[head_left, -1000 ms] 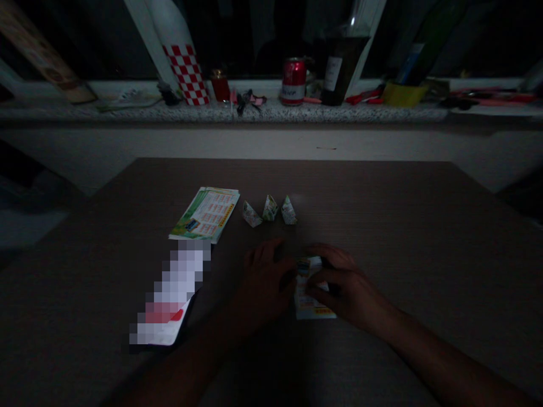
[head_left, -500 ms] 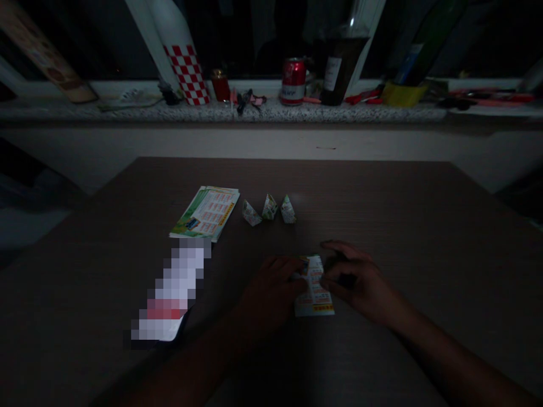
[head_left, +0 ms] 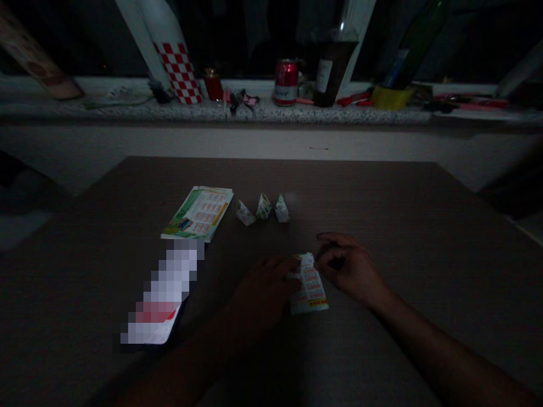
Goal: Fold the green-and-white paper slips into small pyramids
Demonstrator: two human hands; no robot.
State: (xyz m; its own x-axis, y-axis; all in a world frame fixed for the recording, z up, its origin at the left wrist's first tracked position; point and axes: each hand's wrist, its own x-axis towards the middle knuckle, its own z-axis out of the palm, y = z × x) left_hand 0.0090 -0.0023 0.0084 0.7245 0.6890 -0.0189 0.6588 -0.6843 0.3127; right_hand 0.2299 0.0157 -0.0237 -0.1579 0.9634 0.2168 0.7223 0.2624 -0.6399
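A small calendar sheet (head_left: 311, 285), printed with red and black figures and a yellow strip, lies on the table in front of me; it looks folded lengthwise. My left hand (head_left: 267, 288) rests over its left side, fingers lying flat and pressing it down. At the sheet's upper right edge, the thumb and index finger of my right hand (head_left: 350, 268) are pinched together, the other fingers curled loosely. Dim light hides the exact contact. Beyond my hands stand three small folded paper pieces (head_left: 263, 207) in a row.
A stack of calendar sheets (head_left: 203, 212) lies left of the folded pieces. Nearer me is a phone (head_left: 159, 333) with a blurred lit screen. On the granite windowsill (head_left: 254, 116) stand a red can (head_left: 286, 82), a checkered bottle (head_left: 180, 73) and a dark container (head_left: 333, 73).
My left hand has come onto the sheet's left side and flattened. My right hand has drawn back from over the sheet to its upper right edge. The view has shifted slightly.
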